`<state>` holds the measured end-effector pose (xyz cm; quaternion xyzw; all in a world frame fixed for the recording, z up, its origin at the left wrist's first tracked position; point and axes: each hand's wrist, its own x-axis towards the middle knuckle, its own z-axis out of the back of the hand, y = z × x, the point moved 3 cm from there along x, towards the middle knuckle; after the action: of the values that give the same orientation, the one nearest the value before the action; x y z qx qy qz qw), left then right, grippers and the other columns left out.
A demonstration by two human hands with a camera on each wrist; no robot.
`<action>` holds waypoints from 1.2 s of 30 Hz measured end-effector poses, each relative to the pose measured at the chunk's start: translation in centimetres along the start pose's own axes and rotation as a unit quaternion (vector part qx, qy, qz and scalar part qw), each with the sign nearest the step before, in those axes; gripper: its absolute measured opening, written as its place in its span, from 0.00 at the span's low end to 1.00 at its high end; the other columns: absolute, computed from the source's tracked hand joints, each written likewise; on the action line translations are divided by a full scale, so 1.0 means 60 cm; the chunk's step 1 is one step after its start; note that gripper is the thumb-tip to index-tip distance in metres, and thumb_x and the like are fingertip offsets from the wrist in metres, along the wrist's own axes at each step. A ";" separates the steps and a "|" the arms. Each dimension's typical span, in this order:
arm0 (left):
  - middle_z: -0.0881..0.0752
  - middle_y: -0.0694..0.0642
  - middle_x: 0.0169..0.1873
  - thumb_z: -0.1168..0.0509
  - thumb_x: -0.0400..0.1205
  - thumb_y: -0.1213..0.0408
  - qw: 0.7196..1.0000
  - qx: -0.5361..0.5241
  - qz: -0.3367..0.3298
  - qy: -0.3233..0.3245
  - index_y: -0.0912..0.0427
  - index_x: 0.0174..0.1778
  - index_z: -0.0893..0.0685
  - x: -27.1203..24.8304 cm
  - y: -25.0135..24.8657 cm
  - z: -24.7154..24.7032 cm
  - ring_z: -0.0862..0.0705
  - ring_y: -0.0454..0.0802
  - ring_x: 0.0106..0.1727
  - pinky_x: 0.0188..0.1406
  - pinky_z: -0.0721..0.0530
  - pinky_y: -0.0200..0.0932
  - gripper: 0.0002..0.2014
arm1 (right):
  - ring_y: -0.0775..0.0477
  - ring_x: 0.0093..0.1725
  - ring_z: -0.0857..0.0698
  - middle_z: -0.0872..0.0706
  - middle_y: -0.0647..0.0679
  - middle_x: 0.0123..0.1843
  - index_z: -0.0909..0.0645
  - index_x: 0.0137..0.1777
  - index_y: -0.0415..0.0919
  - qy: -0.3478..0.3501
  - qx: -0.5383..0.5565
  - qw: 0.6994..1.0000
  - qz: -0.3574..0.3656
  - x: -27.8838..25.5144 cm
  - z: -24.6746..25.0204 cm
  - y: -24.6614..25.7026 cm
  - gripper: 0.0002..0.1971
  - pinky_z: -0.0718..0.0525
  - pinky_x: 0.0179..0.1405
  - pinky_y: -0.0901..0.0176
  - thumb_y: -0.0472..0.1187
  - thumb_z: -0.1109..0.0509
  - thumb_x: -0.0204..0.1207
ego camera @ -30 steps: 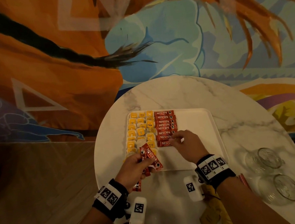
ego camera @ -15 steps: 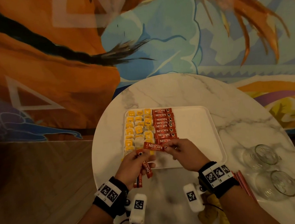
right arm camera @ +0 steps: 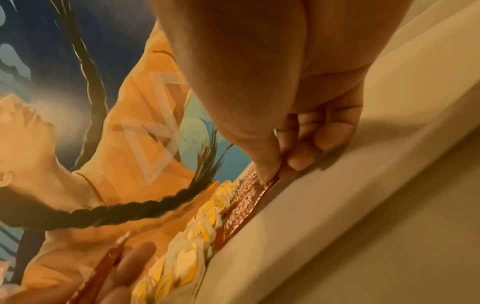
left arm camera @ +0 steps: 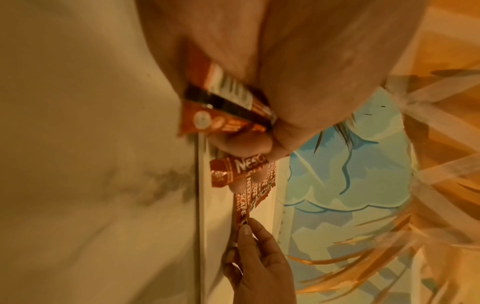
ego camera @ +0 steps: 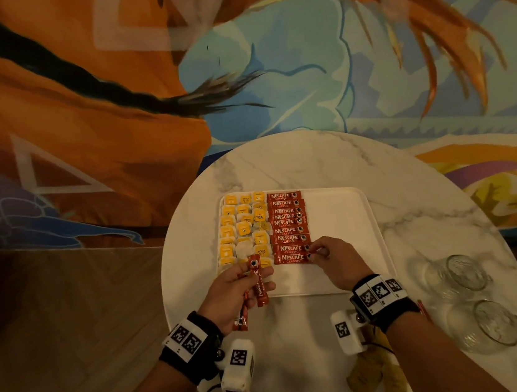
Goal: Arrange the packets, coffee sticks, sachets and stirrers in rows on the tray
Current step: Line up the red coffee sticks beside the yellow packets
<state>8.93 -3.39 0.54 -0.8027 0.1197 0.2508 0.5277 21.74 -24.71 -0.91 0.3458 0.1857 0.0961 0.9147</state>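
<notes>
A white tray (ego camera: 344,217) on the round marble table holds columns of yellow tea packets (ego camera: 243,230) at its left. Beside them lies a column of red Nescafe coffee sticks (ego camera: 288,221). My right hand (ego camera: 314,252) pinches the right end of the nearest stick (ego camera: 291,258), which lies at the bottom of that column. In the right wrist view thumb and forefinger (right arm camera: 267,174) pinch that stick's end (right arm camera: 270,185). My left hand (ego camera: 245,282) grips a few more red sticks (ego camera: 257,280) upright over the tray's near left corner; the left wrist view shows these held sticks (left arm camera: 233,107).
Two empty glasses (ego camera: 465,274) (ego camera: 494,323) lie on their sides at the table's right. Brown sachets (ego camera: 377,380) lie near the table's front edge under my right wrist. Red stirrers (ego camera: 423,308) peek out beside that wrist. A painted wall stands behind the table.
My right hand took one stick from the left hand's bunch and laid it at the near end of the red column. The left hand turned its remaining sticks upright.
</notes>
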 end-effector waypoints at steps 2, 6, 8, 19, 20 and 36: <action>0.08 0.58 0.58 0.40 0.89 0.72 1.000 0.017 -0.011 0.001 0.64 0.65 0.17 -0.001 -0.002 0.001 0.09 0.61 0.58 0.23 0.28 0.33 0.11 | 0.59 0.40 0.18 0.16 0.58 0.37 0.17 0.56 0.45 -0.008 -0.009 1.000 0.003 0.001 -0.004 0.000 0.07 0.26 0.38 0.70 0.40 0.26 0.80; 0.08 0.59 0.55 0.38 0.88 0.67 0.999 0.043 -0.022 0.007 0.63 0.62 0.15 -0.007 -0.009 0.000 0.08 0.53 0.48 0.27 0.30 0.35 0.10 | 0.55 0.41 0.16 0.15 0.55 0.37 0.18 0.53 0.47 -0.026 -0.011 1.000 -0.005 0.000 -0.005 0.000 0.07 0.25 0.38 0.66 0.43 0.24 0.78; 0.07 0.60 0.54 0.37 0.88 0.67 0.999 0.043 -0.020 0.010 0.64 0.61 0.15 -0.008 -0.010 -0.002 0.08 0.51 0.46 0.27 0.30 0.36 0.10 | 0.53 0.44 0.15 0.14 0.53 0.42 0.19 0.53 0.48 -0.037 0.002 0.999 -0.018 -0.002 -0.002 0.001 0.08 0.22 0.42 0.63 0.47 0.25 0.79; 0.07 0.56 0.47 0.33 0.86 0.62 0.990 0.131 -0.039 0.023 0.59 0.55 0.10 -0.007 -0.006 -0.019 0.10 0.48 0.40 0.30 0.26 0.38 0.08 | 0.60 0.34 0.16 0.12 0.48 0.40 0.12 0.51 0.41 0.124 0.194 0.965 0.122 -0.058 -0.022 0.100 0.04 0.17 0.34 0.64 0.40 0.27 0.82; 0.07 0.55 0.45 0.32 0.86 0.61 0.989 0.140 -0.044 0.028 0.58 0.55 0.10 -0.008 -0.007 -0.020 0.11 0.46 0.38 0.29 0.26 0.37 0.08 | 0.60 0.33 0.16 0.13 0.47 0.39 0.13 0.50 0.38 0.130 0.193 0.964 0.129 -0.059 -0.024 0.104 0.04 0.18 0.34 0.65 0.38 0.27 0.82; 0.11 0.56 0.34 0.25 0.80 0.62 0.980 0.196 -0.040 -0.024 0.56 0.54 0.10 0.005 0.001 -0.001 0.16 0.45 0.31 0.25 0.26 0.35 0.07 | 0.61 0.32 0.18 0.15 0.55 0.31 0.11 0.45 0.41 0.138 0.117 0.979 0.091 -0.069 -0.015 0.055 0.11 0.20 0.35 0.70 0.43 0.31 0.85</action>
<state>9.19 -3.46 0.36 -0.6818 0.1220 0.2204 0.6868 17.46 -22.97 1.77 0.4492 0.2883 0.2031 0.8209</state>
